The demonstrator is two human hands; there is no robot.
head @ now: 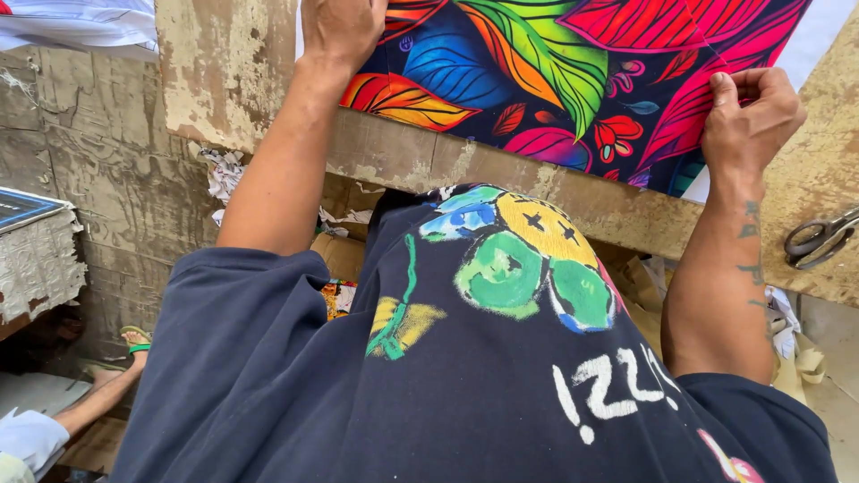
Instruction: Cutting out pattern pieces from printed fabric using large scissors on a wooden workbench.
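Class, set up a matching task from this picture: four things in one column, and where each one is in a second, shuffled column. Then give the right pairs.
Things:
1. left hand
2. right hand
3. scissors
4. sandalled foot

Places:
A. lying on the worn table, far right
B. pinching the lower right edge of the leaf-print cloth
C. down on the floor, lower left
D. pressing flat on the cloth's left side, at the top of the view

Pairs: 1-D, 2-B, 3-A, 4-C
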